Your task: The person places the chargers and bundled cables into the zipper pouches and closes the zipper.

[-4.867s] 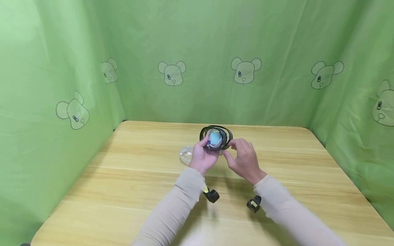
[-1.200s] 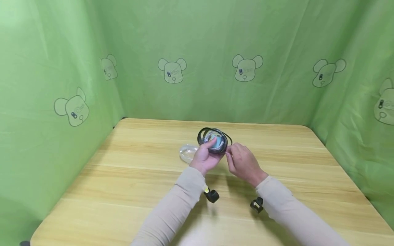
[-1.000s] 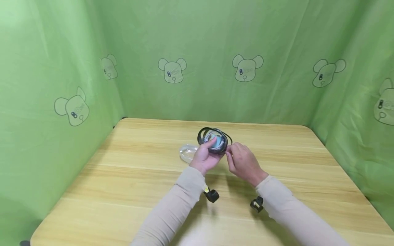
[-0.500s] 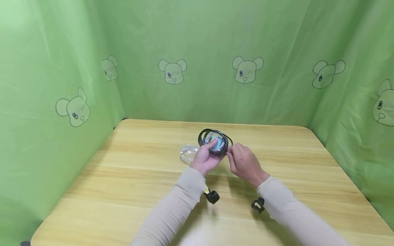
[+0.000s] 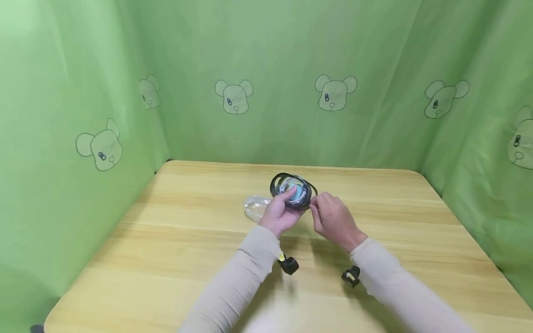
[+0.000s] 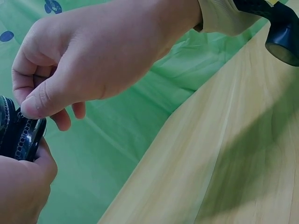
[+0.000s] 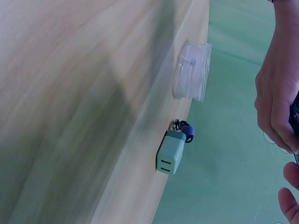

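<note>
In the head view my left hand holds a round black zippered case up over the table, thumb across a light-blue item. Pale cable loops circle that item inside the case. A thin black edge of the case stands partly apart from the rest. At the case's right side, my right hand pinches the zipper edge between thumb and forefinger. The left wrist view shows zipper teeth right at the right thumb; any zipper pull is hidden by the fingers.
Behind my left hand a clear plastic container lies on the wooden table. In the right wrist view a pale green charger with two slots sits beside a blue piece with black cord. Green curtains surround the table.
Since the oldest frame the case's parts have come closer together, and my left thumb has moved over the light-blue item. My right fingers have shifted to the case's lower right edge.
</note>
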The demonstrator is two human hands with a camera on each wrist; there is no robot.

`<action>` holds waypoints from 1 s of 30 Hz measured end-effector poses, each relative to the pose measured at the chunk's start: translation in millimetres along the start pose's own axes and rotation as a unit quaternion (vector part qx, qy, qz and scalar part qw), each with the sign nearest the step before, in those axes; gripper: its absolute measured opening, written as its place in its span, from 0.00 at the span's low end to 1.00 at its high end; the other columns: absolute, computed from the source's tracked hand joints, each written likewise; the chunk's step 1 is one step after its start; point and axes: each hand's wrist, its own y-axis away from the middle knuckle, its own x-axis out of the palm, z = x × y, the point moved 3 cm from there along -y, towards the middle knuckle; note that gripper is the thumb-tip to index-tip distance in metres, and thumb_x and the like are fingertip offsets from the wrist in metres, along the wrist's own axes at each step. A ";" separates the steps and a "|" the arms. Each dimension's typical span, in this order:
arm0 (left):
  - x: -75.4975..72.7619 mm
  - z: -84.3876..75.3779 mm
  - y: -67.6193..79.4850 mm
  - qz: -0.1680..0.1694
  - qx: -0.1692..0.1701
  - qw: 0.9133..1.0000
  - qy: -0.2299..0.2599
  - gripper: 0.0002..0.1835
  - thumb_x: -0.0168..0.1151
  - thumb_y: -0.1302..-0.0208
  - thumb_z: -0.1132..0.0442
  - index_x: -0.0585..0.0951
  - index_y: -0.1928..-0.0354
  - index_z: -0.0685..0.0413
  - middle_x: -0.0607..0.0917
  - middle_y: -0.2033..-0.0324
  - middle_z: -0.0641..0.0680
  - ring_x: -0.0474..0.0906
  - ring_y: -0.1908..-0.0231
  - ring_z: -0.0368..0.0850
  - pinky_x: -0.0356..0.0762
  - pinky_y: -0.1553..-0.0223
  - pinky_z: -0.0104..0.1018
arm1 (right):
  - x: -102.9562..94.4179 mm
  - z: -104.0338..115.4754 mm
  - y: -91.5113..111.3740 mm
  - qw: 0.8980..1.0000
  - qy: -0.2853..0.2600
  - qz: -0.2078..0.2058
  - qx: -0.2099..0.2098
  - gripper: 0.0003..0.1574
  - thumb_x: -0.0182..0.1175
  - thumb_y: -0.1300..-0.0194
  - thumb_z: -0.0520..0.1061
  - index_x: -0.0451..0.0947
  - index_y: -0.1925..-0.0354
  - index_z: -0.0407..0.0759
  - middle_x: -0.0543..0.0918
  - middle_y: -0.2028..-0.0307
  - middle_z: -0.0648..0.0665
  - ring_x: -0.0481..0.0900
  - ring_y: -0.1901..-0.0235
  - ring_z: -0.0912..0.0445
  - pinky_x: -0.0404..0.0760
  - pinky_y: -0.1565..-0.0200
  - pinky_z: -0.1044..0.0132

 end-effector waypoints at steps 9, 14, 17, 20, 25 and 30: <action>2.3 -0.2 -0.2 -0.003 0.004 1.000 -0.006 0.26 0.49 0.30 0.71 0.59 0.32 0.67 0.68 0.37 0.66 0.64 0.35 0.57 0.67 0.36 0.44 | -1.1 -1.2 -0.8 1.000 -0.001 0.013 0.005 0.06 0.51 0.39 0.38 0.71 0.68 0.33 0.72 0.75 0.44 0.69 0.77 0.53 0.75 0.77 0.59; 0.5 0.5 -3.0 -0.009 0.007 1.000 -0.007 0.26 0.50 0.30 0.71 0.59 0.33 0.68 0.68 0.37 0.67 0.64 0.35 0.57 0.66 0.35 0.45 | -2.2 -1.9 -1.4 0.999 -0.012 0.024 0.017 0.03 0.54 0.42 0.35 0.70 0.68 0.34 0.72 0.75 0.44 0.69 0.77 0.53 0.77 0.76 0.60; 0.6 0.6 -3.0 -0.011 0.008 1.000 -0.008 0.26 0.50 0.30 0.71 0.59 0.33 0.68 0.68 0.37 0.67 0.64 0.35 0.57 0.66 0.35 0.46 | -3.0 -2.4 -1.7 0.999 -0.014 0.027 0.024 0.03 0.56 0.42 0.34 0.70 0.68 0.34 0.72 0.74 0.44 0.70 0.76 0.53 0.77 0.76 0.60; 1.6 0.4 -2.1 -0.006 0.008 1.000 -0.010 0.26 0.49 0.30 0.71 0.59 0.32 0.68 0.68 0.37 0.66 0.63 0.34 0.57 0.65 0.35 0.46 | -3.4 -2.7 -2.1 0.999 -0.013 0.027 0.023 0.03 0.56 0.42 0.34 0.70 0.68 0.34 0.72 0.74 0.44 0.70 0.76 0.53 0.77 0.76 0.60; 2.2 0.0 -1.6 -0.004 0.007 1.000 -0.015 0.27 0.49 0.30 0.71 0.58 0.32 0.68 0.68 0.37 0.67 0.63 0.34 0.57 0.65 0.35 0.46 | -3.9 -3.2 -2.3 1.000 -0.010 0.023 0.018 0.04 0.56 0.42 0.34 0.70 0.69 0.34 0.72 0.74 0.44 0.70 0.76 0.53 0.77 0.76 0.60; 1.6 0.6 -1.1 -0.007 0.006 1.000 -0.016 0.27 0.49 0.30 0.72 0.58 0.32 0.69 0.67 0.36 0.67 0.63 0.34 0.58 0.64 0.34 0.47 | -4.9 -3.5 -1.5 0.999 -0.011 0.022 0.020 0.04 0.57 0.43 0.34 0.70 0.69 0.34 0.72 0.75 0.44 0.69 0.77 0.53 0.76 0.77 0.61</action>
